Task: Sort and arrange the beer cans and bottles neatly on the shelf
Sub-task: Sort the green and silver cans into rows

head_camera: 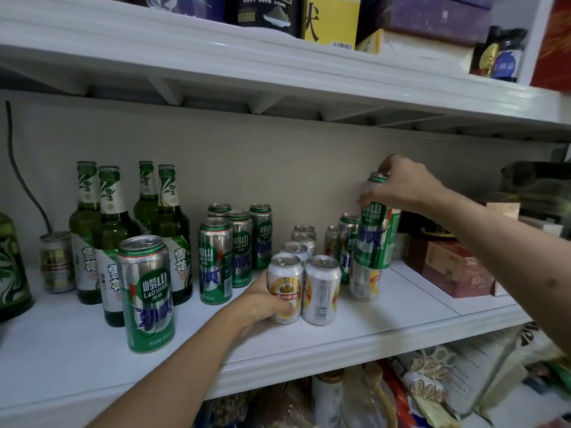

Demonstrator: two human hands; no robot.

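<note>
The person works at a white shelf. The left hand holds a short white and gold can that stands on the shelf near the front edge, with the fingers curled around its left side and the thumb across its lower front. A second short can stands just beside it on the right, and more short cans stand in a row behind these two. The right hand grips a tall green can at its top, fingers over the rim. This tall can sits on top of another short white can.

On the left side four green bottles stand together, and one tall green can stands alone in front of them. A group of tall green cans stands in the middle, between the bottles and the short cans. Boxes lie at the right end of the shelf.
</note>
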